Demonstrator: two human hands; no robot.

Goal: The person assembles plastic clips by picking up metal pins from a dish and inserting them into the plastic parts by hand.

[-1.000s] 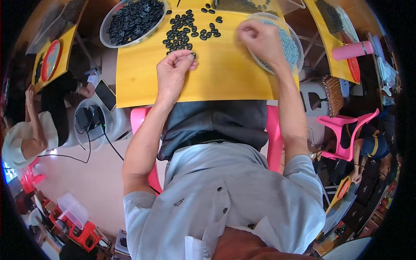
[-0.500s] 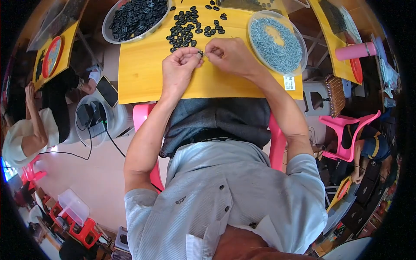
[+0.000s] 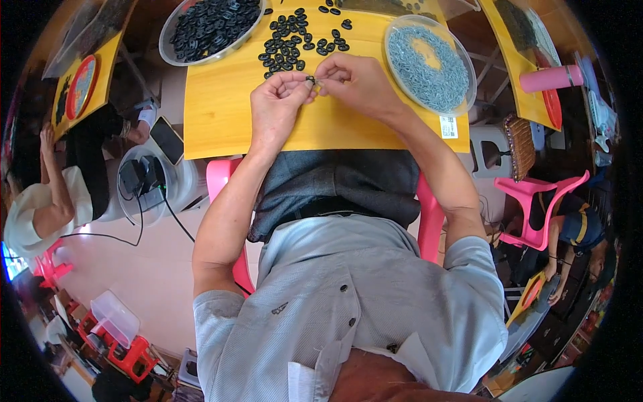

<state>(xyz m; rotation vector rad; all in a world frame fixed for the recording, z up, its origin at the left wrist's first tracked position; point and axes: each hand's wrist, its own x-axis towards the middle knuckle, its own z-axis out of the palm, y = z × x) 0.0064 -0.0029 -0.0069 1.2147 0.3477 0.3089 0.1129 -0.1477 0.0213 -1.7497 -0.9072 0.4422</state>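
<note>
My left hand (image 3: 276, 107) is closed, pinching a small black oval piece (image 3: 311, 79) between thumb and fingertips above the yellow table (image 3: 228, 114). Right beside it, my right hand (image 3: 358, 84) is closed too, its fingertips holding a thin silvery pin (image 3: 319, 80) against the black piece. Whether the pin is inside the piece is too small to tell. Beyond my hands lie several loose black oval pieces (image 3: 288, 50) with two holes each. To the right stands a clear round tub (image 3: 473, 94) of silvery-blue pins (image 3: 429, 87).
At the far left of the table, a clear round tub (image 3: 175, 61) is heaped with black pieces (image 3: 214, 27). A white label (image 3: 449, 127) sticks near the right front edge. Pink stool (image 3: 536, 214), pink bottle (image 3: 551, 78) and other tables stand right; a seated person (image 3: 50, 208) works left.
My right fingertips have shifted slightly up and the thin pin between the hands shows more plainly. My left hand keeps its pinch on the black piece.
</note>
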